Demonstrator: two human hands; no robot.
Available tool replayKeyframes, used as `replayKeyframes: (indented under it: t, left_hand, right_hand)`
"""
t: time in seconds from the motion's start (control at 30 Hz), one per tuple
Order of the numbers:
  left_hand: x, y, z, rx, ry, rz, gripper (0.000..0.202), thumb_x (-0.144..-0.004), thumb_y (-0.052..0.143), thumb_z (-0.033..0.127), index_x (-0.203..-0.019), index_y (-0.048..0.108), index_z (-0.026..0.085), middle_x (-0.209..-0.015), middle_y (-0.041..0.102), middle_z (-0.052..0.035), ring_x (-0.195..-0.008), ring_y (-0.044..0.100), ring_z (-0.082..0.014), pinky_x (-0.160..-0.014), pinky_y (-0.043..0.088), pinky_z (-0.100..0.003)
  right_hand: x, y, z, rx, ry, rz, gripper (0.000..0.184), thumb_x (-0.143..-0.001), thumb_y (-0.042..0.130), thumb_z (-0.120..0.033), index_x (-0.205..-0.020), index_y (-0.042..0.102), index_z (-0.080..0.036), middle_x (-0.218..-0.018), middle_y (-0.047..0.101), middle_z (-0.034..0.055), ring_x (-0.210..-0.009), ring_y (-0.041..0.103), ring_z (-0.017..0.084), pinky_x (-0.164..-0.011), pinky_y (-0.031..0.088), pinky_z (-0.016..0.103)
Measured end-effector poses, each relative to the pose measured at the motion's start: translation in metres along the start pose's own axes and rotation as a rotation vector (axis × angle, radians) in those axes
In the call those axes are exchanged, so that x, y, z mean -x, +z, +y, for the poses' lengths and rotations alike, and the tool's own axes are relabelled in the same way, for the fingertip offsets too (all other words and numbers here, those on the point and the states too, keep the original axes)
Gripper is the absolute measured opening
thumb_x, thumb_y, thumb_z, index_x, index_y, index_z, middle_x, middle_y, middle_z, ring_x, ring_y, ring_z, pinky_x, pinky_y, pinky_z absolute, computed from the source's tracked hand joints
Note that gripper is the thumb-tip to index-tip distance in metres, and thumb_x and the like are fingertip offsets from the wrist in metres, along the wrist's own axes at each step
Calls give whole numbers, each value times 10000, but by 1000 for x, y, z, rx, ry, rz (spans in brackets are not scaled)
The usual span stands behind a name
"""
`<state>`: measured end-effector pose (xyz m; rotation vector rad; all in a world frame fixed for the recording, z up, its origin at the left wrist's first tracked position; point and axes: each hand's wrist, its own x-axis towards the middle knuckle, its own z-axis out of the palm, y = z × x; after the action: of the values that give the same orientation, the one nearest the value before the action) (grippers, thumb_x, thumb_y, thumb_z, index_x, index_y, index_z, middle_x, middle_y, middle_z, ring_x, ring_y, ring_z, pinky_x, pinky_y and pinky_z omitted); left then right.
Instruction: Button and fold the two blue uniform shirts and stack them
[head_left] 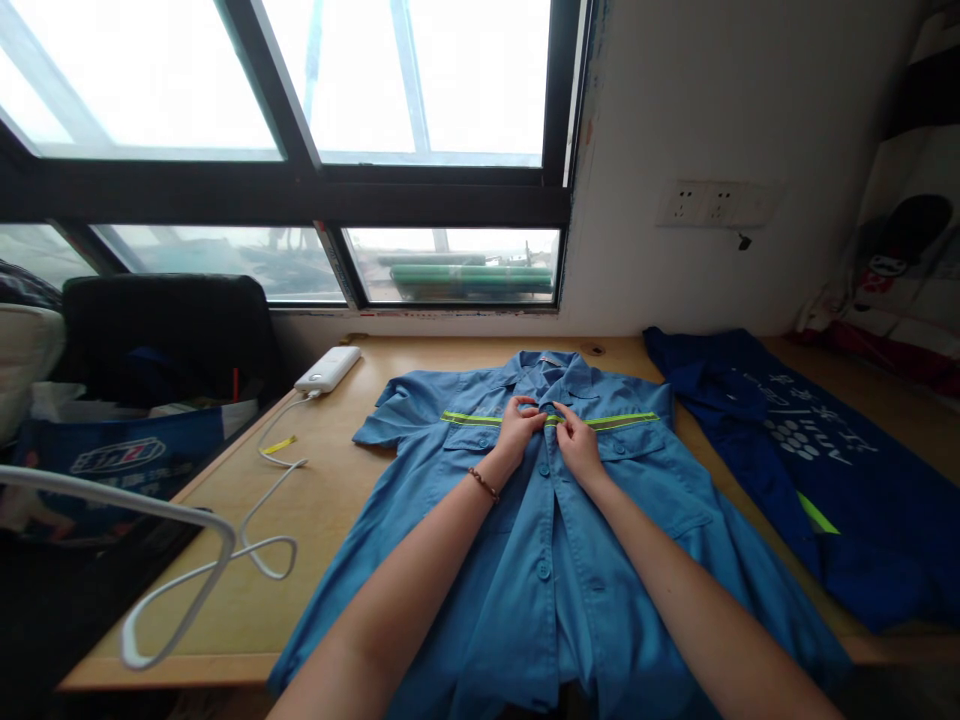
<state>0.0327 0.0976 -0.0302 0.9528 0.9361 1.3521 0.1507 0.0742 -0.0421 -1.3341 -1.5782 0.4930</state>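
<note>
A light blue short-sleeved work shirt (pixel 480 540) lies face up on the wooden table, collar at the far end and hem over the near edge. A yellow-and-grey reflective stripe crosses its chest. Both hands meet at the front opening by the stripe. My left hand (pixel 519 428) pinches the edge of the shirt's front, a beaded bracelet on its wrist. My right hand (pixel 576 440) pinches the opposite edge close beside it. Fingers partly hide the spot between them. Below, the two front edges lie apart, with buttons (pixel 543 570) showing along one edge.
On the right lies a dark blue garment (pixel 847 470) with white print. A white power bank (pixel 328 369) sits at the table's (pixel 352 520) back left, its white cable (pixel 281 560) looping toward me. A black chair (pixel 169 330) and blue bag (pixel 127 460) stand left. Window and wall sockets are behind.
</note>
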Motion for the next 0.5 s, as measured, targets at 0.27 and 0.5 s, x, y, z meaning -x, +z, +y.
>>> replayKeyframes:
  t: [0.27,0.5]
  left_hand:
    - [1,0,1,-39,40,-22,410,-524,681,129,-862,452,172,-542,510,75,-465,475,-56,-483,347,-162]
    - [-7,-7,-5,-327,199,-55,348,-585,642,146,-895,487,179,-567,567,50,-510,520,-91,-528,375,-187]
  right_hand:
    - [-4,-6,2,133,3,-150,463,-736,374,-183,-1165,548,-176,-645,613,20,-540,505,136,-585,414,250]
    - [-6,-10,0,-33,111,-111,404,-751,362,-206,-1100,557,-147,-501,543,-25,-467,493,123,-540,404,231]
